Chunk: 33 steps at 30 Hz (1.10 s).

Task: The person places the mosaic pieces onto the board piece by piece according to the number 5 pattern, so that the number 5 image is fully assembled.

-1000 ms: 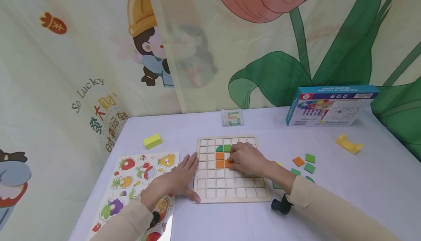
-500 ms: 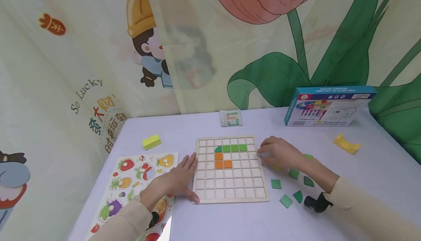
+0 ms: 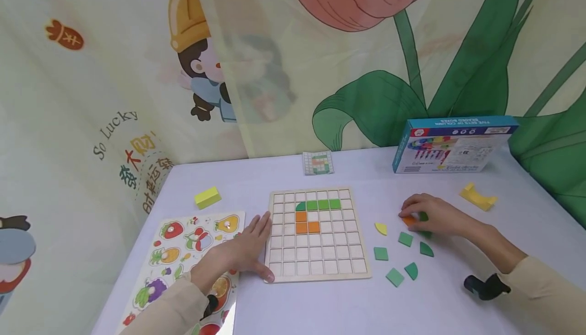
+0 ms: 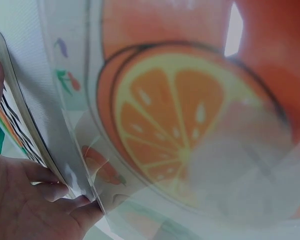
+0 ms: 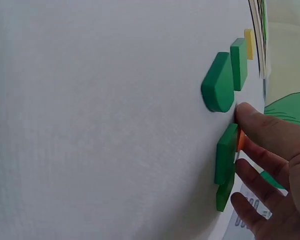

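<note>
My left hand lies with fingers spread along the left edge of a wooden grid board, the thumb at its lower corner. On the board sit a green quarter-round tile, a row of green square tiles and several orange square tiles. Out to the right, my right hand has thumb and forefinger at opposite sides of a loose orange tile, pinching it at the table. Loose green tiles lie beside these fingers, partly covered by the hand in the head view.
Between board and right hand lie a yellow quarter-round tile and several green tiles. A pattern card and a box stand behind. Yellow blocks and a fruit-sticker sheet are also on the table.
My right hand has left the board, where two more green squares now show in the top row, and moved right to the loose tiles. My left hand stays at the board's edge.
</note>
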Each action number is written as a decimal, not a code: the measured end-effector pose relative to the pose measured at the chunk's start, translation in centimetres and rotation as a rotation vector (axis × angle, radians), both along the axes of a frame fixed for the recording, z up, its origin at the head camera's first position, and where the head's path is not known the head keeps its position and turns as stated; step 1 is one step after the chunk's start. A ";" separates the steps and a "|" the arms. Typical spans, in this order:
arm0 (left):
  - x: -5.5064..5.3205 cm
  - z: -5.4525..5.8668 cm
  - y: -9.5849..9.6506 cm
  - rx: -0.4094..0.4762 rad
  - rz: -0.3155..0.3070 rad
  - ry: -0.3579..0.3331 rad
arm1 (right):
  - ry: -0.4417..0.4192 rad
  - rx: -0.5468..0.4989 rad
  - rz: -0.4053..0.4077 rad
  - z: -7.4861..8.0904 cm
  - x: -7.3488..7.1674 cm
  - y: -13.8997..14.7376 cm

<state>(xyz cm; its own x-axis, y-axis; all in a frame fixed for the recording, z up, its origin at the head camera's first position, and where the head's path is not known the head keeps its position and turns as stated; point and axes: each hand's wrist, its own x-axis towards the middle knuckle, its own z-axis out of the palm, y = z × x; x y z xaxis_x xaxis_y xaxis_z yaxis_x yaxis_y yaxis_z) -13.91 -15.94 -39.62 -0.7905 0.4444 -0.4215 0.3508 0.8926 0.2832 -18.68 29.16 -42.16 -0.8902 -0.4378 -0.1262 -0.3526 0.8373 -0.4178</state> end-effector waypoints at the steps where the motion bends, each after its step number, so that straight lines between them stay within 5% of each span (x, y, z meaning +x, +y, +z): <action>1: 0.0 0.0 0.0 0.005 0.001 -0.003 | 0.007 -0.004 -0.004 -0.1 0.0 0.0; 19: 0.0 -0.3 0.0 -0.017 0.022 0.011 | 0.044 0.042 -0.034 -0.2 -1.0 -0.8; 26: 0.0 -0.3 0.0 -0.015 0.021 -0.002 | 0.081 0.050 -0.018 0.5 -1.7 -6.2; 33: 0.0 -0.2 0.2 -0.018 0.021 0.007 | 0.226 -0.034 0.151 0.9 -0.7 -13.3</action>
